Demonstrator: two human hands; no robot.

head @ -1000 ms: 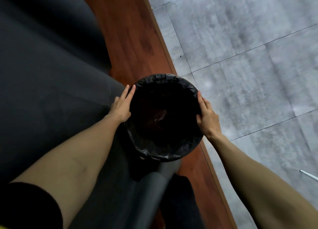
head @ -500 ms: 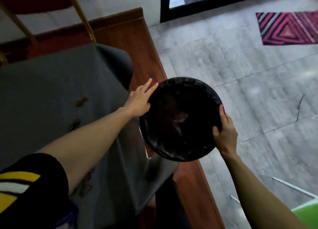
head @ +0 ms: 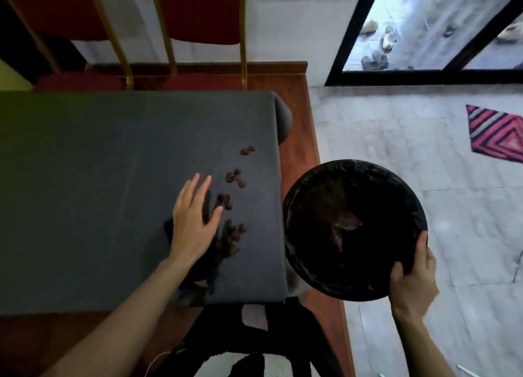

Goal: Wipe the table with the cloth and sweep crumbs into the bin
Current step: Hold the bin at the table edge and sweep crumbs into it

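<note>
A table [head: 113,178] with a dark grey cover fills the left of the view. Several brown crumbs [head: 232,207] lie near its right edge. My left hand [head: 195,218] hovers flat, fingers spread, just left of the crumbs and above a dark blue cloth [head: 198,269] that it partly hides. A round bin [head: 353,229] lined with a black bag is held off the table's right edge, a little below the tabletop. My right hand [head: 413,280] grips the bin's near right rim.
Red chairs [head: 181,37] with gold frames stand behind the table's far edge. Red-brown wood floor [head: 300,139] runs beside the table, then grey tiles [head: 396,133]. A striped rug [head: 498,133] lies far right, below a black-framed glass door [head: 424,37].
My left hand let go of the bin and moved over to the tabletop beside the crumbs. My right hand alone now holds the bin, raised to the table's right edge.
</note>
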